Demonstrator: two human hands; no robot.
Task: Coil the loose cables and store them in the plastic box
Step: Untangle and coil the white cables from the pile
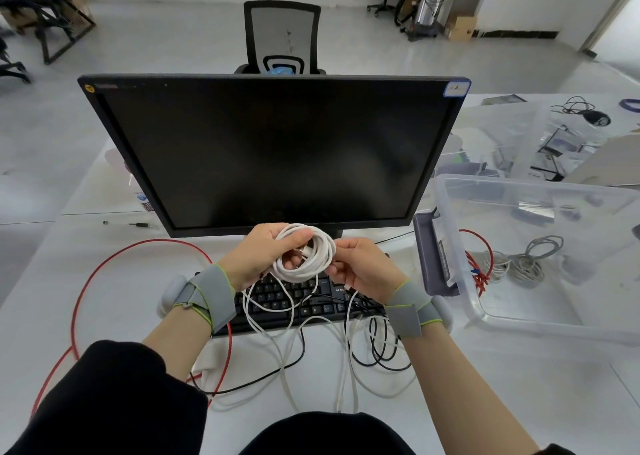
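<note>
1. Our left hand (258, 255) grips a white cable coil (306, 252), thumb curled over the top of the loops and fingers passing through them from behind. The coil is held in the air, above the keyboard and in front of the monitor's lower edge.
2. Our right hand (363, 269) pinches the coil's right side, fingers curled on the white strands. The two hands sit close together, joined by the coil.
3. Grey wrist straps (216, 295) wrap both forearms, each carrying a white rounded unit on the outer side.
4. The white cable's loose tail (287, 316) hangs from the coil and trails over the keyboard onto the desk toward us.
5. Black keyboard (311, 304): flat on the white desk (519, 385) directly beneath the hands, partly covered by cables.
6. Thin black cable (294, 357): looped loosely on the desk just in front of the keyboard, tangled with the white tail.
7. Red cable (104, 267): a wide arc on the desk to our left, running down toward the left sleeve.
8. Black monitor (273, 149): screen dark, standing behind the hands.
9. Clear plastic box (450, 212): open, on the desk to our right, with a grey handle (434, 253) facing us. Inside lie a coiled grey cable (530, 260) and a red cable bundle (479, 271).
10. Black mesh office chair (282, 35): behind the monitor.
</note>
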